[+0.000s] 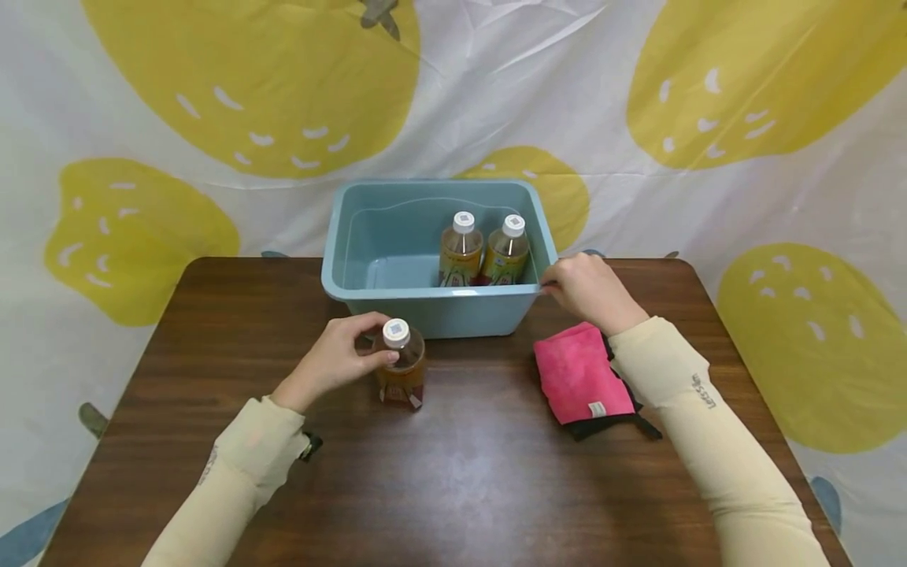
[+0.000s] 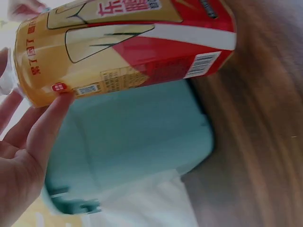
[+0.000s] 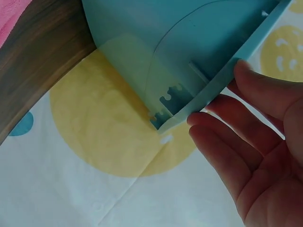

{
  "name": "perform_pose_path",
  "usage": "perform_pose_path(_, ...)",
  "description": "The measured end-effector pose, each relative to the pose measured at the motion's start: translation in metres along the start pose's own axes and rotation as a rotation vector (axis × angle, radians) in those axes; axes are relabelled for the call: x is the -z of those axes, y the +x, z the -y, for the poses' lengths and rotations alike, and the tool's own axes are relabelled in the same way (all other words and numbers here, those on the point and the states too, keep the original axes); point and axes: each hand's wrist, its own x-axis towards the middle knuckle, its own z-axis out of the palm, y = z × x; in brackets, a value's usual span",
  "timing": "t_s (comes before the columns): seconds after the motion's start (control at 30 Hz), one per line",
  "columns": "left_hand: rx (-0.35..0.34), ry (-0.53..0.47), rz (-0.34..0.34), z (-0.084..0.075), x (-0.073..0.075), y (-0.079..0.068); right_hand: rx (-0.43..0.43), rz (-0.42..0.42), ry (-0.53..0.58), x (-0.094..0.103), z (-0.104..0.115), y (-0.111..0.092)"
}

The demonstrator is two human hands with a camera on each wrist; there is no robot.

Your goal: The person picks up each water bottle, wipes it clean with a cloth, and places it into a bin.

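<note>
My left hand [image 1: 338, 356] holds a drink bottle [image 1: 402, 384] by its upper part, thumb and fingers around it below the white cap. In the left wrist view the bottle's yellow and red label [image 2: 132, 52] faces the camera. The bottle is in front of the blue-green plastic bin [image 1: 439, 315]; whether its base touches the table cannot be told. My right hand [image 1: 590, 290] pinches the bin's rim [image 3: 222, 85] at the right front corner. Inside the bin, two similar bottles stand side by side on the right, a left one [image 1: 460, 256] and a right one [image 1: 506, 256].
A folded pink cloth [image 1: 583, 374] with a black part beneath it lies on the brown wooden table [image 1: 453, 488], below my right wrist. Behind the table hangs a white curtain [image 1: 496, 94] with yellow fruit prints, close to the bin's back.
</note>
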Motion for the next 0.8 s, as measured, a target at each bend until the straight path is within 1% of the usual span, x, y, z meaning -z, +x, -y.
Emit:
perform_pose_path(0.1,-0.013,0.009,-0.01,-0.008,0.01,0.0,0.003,0.009,-0.015,0.0,0.001,0.0)
perform_pose_path(0.2,-0.049,0.017,-0.038,-0.02,0.025,0.001,0.001,0.014,-0.023,0.001,0.002,0.001)
perform_pose_path(0.3,-0.095,0.037,-0.081,-0.033,0.043,0.004,-0.004,0.017,-0.022,0.001,0.002,0.001)
perform_pose_path(0.43,-0.123,0.029,-0.157,-0.056,0.068,0.009,-0.01,0.018,-0.028,0.001,0.002,0.001)
perform_pose_path(0.53,-0.117,0.016,-0.222,-0.074,0.087,0.015,-0.015,0.019,-0.04,0.001,0.002,0.002)
perform_pose_path(0.57,-0.118,0.027,-0.248,-0.08,0.093,0.018,-0.015,0.02,-0.043,0.001,0.002,0.002)
perform_pose_path(0.67,-0.096,0.002,-0.309,-0.093,0.11,0.028,-0.019,0.029,-0.046,0.002,0.003,0.002)
perform_pose_path(0.73,-0.076,-0.018,-0.329,-0.098,0.12,0.037,-0.02,0.034,-0.047,0.002,0.003,0.002)
perform_pose_path(0.8,-0.044,-0.031,-0.33,-0.1,0.125,0.046,-0.02,0.036,-0.047,0.003,0.004,0.003)
